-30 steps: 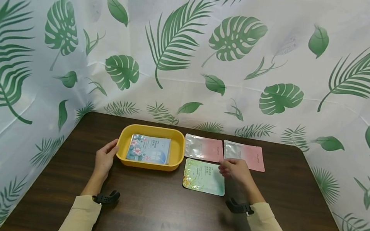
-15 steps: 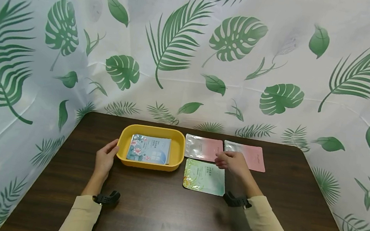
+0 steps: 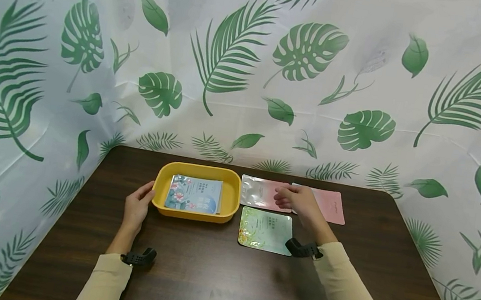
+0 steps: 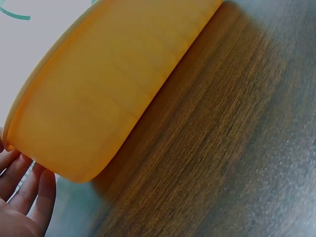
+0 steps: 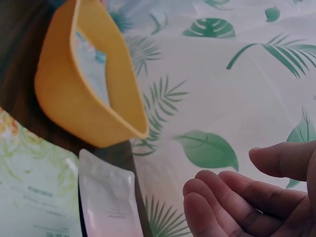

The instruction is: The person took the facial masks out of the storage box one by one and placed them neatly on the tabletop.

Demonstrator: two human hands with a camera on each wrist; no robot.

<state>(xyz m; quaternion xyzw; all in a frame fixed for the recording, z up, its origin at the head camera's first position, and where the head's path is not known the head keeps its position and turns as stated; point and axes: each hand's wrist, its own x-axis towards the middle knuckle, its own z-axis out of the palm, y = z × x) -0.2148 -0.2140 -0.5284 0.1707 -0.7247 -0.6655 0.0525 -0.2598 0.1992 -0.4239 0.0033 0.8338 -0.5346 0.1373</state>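
- The left hand (image 3: 136,207) is gripping the left end of the yellow plastic tray (image 3: 193,215), its fingertips pressing against the end wall by the rim.
- The tray is sitting on the dark wood-grain table (image 3: 205,277), near its far edge.
- A blue floral sachet (image 3: 193,194) is lying flat inside the tray, toward the left.
- The right hand (image 3: 299,203) is hovering over the two pink sachets, holding nothing; the right wrist view is showing its thumb standing apart from loosely bent fingers.
- The left silver-and-pink sachet (image 3: 257,193) is lying just beside the tray's right end, partly hidden by that hand.
- The right silver-and-pink sachet (image 3: 328,205) is lying next to it, also partly covered.
- A green floral sachet (image 3: 264,230) is lying just in front of the left pink one.
- Black wristbands (image 3: 139,257) are circling both wrists.
- A leaf-print backdrop (image 3: 222,117) is hanging behind the table.
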